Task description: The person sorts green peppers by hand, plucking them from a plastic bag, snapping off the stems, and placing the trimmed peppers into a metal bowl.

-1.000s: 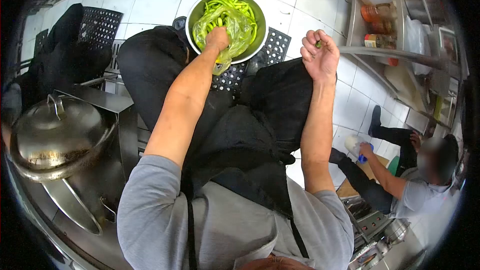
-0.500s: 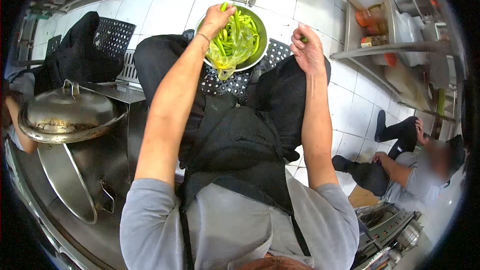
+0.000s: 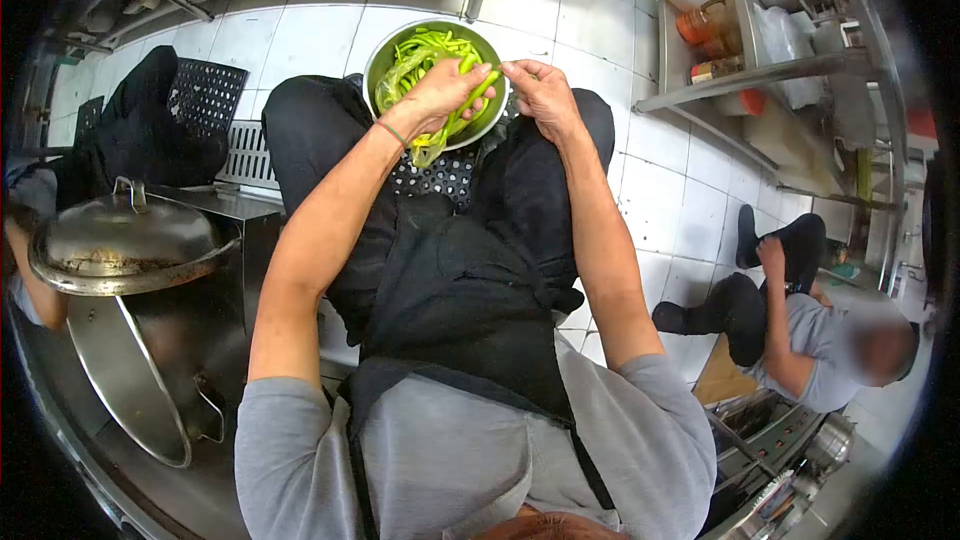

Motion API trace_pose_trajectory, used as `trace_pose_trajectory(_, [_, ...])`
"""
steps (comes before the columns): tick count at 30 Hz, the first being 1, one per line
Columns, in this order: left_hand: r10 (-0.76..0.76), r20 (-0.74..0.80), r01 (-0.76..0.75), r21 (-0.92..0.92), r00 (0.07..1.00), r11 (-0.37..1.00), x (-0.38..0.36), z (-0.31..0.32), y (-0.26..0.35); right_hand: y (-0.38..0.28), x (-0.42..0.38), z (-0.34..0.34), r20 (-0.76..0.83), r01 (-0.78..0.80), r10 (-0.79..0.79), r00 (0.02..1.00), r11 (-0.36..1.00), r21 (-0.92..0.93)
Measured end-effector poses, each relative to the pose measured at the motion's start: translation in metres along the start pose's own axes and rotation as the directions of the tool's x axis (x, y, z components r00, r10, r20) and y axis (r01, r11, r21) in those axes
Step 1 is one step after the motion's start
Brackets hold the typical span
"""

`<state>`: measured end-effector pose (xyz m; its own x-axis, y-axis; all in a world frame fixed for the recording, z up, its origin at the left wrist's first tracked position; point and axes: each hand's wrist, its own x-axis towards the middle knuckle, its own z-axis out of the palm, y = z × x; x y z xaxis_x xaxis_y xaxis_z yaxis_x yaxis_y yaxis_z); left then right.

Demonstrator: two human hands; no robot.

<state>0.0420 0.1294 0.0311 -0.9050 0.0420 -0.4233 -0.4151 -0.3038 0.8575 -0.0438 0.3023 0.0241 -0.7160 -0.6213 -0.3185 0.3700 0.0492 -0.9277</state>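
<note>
A round metal bowl (image 3: 497, 120) full of long green peppers (image 3: 432, 40) sits between my knees. A clear yellowish plastic bag (image 3: 427, 154) lies among the peppers and hangs over the near rim. Over the bowl, my left hand (image 3: 447, 97) is closed around a long green pepper (image 3: 487, 90). My right hand (image 3: 541, 94) meets it at the bowl's right edge, with thumb and forefinger pinched at the pepper's upper end. Whether the right palm also holds something is hidden.
A large lidded metal pot (image 3: 135, 240) stands at my left. On the right is a metal shelf rack (image 3: 750, 75) with jars and containers. A co-worker (image 3: 810, 340) sits at lower right, and another person (image 3: 35, 240) is at far left. A perforated black mat (image 3: 430, 183) lies below the bowl.
My right hand has come in from the right to meet my left at the bowl's edge. The left hand has moved lower with a pepper. The view has shifted slightly.
</note>
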Motion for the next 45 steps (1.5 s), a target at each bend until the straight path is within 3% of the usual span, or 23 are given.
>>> trace_pose_trajectory(7, [0.036, -0.002, -0.036, 0.054, 0.999, 0.998, -0.005, 0.000, 0.003, 0.005, 0.005, 0.003, -0.067, 0.075, -0.084, 0.994, 0.988, -0.134])
trace_pose_trajectory(16, [0.026, -0.001, -0.026, 0.019, 1.000, 0.999, -0.006, 0.001, 0.005, 0.001, -0.001, 0.004, 0.025, 0.069, -0.068, 0.997, 0.995, -0.068])
trace_pose_trajectory(25, [-0.033, 0.110, 0.037, -0.037, 0.993, 0.999, -0.006, 0.003, 0.015, -0.002, -0.002, -0.006, 0.185, -0.045, -0.006, 0.983, 0.961, 0.272])
trace_pose_trajectory(29, [-0.049, 0.147, 0.060, -0.069, 0.988, 0.996, -0.008, 0.000, 0.028, -0.006, -0.002, -0.008, 0.213, -0.057, -0.047, 0.976, 0.888, 0.457])
trace_pose_trajectory(30, [-0.038, 0.115, 0.045, -0.063, 0.993, 0.997, 0.003, -0.009, 0.025, -0.013, -0.003, -0.009, 0.187, -0.053, -0.060, 0.980, 0.836, 0.547])
trace_pose_trajectory(31, [0.063, -0.003, -0.063, -0.111, 0.998, 0.992, 0.007, -0.013, 0.029, -0.016, -0.003, -0.011, 0.162, -0.050, -0.069, 0.984, 0.774, 0.631])
trace_pose_trajectory(32, [0.094, -0.126, -0.110, -0.130, 0.988, 0.985, 0.012, -0.019, 0.035, -0.014, 0.001, -0.020, 0.203, -0.117, -0.058, 0.977, 0.652, 0.749])
trace_pose_trajectory(33, [0.123, -0.248, -0.162, -0.142, 0.961, 0.977, 0.020, -0.027, 0.041, -0.014, 0.003, -0.026, 0.191, -0.088, -0.100, 0.977, 0.622, 0.778])
trace_pose_trajectory(35, [0.037, -0.338, -0.042, -0.005, 0.940, 0.999, 0.047, -0.061, 0.024, -0.031, -0.005, -0.011, -0.013, -0.023, 0.049, 0.999, 0.675, 0.737])
trace_pose_trajectory(36, [0.004, -0.387, 0.020, 0.058, 0.922, 0.998, 0.064, -0.081, 0.008, -0.029, -0.004, -0.011, -0.003, -0.035, 0.054, 0.999, 0.685, 0.727])
trace_pose_trajectory(37, [0.111, -0.453, 0.064, 0.354, 0.885, 0.933, 0.088, -0.103, -0.026, -0.027, -0.002, -0.012, 0.007, -0.045, 0.057, 0.998, 0.696, 0.716])
trace_pose_trajectory(38, [0.233, -0.478, 0.131, 0.611, 0.847, 0.780, 0.117, -0.126, -0.071, -0.026, 0.000, -0.013, 0.014, -0.052, 0.059, 0.998, 0.708, 0.705])
trace_pose_trajectory(39, [0.354, -0.462, 0.214, 0.803, 0.813, 0.556, 0.119, -0.123, -0.075, -0.025, 0.001, -0.016, 0.048, -0.070, 0.051, 0.998, 0.706, 0.704])
trace_pose_trajectory(41, [0.084, -0.551, 0.438, 0.738, 0.830, 0.514, 0.118, -0.119, -0.088, -0.022, 0.001, -0.021, 0.114, -0.110, 0.042, 0.993, 0.702, 0.704])
trace_pose_trajectory(43, [0.131, -0.716, 0.528, 0.613, 0.686, 0.588, 0.122, -0.114, -0.115, -0.020, 0.001, -0.020, 0.101, -0.117, 0.064, 0.993, 0.709, 0.696])
trace_pose_trajectory(45, [0.141, -0.741, 0.568, 0.609, 0.656, 0.554, 0.134, -0.133, -0.156, -0.022, 0.000, -0.019, 0.102, -0.132, 0.084, 0.991, 0.708, 0.693])
